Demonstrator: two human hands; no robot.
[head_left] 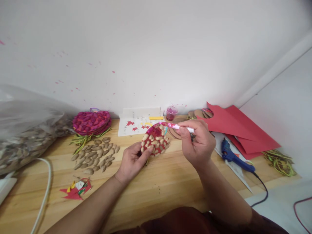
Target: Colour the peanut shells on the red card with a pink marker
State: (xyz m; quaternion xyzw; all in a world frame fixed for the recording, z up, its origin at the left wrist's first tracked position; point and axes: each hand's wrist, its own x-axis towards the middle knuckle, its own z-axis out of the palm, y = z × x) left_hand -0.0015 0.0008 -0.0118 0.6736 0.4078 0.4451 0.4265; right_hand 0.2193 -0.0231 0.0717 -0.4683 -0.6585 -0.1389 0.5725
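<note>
My left hand [133, 159] grips the lower left edge of a round red disc [156, 139] covered with peanuts, thumb on its front. Purple-pink paint coats the disc's upper left part; the other peanuts are bare tan. In my right hand [198, 139] is a white-handled paintbrush [176, 126], its pink-stained tip touching the disc's top edge. Behind the disc stands a small clear cup [172, 112] of dark pink paint. Loose peanuts [96, 154] lie on the table left of my left hand.
A stack of purple-painted peanut discs [91, 122] with green tassels sits beside a bag of peanuts [26, 143]. Paper scraps [78, 188] lie front left. On the right are a blue glue gun [235, 157] with its cord, red paper sheets [243, 130] and green cords [280, 162].
</note>
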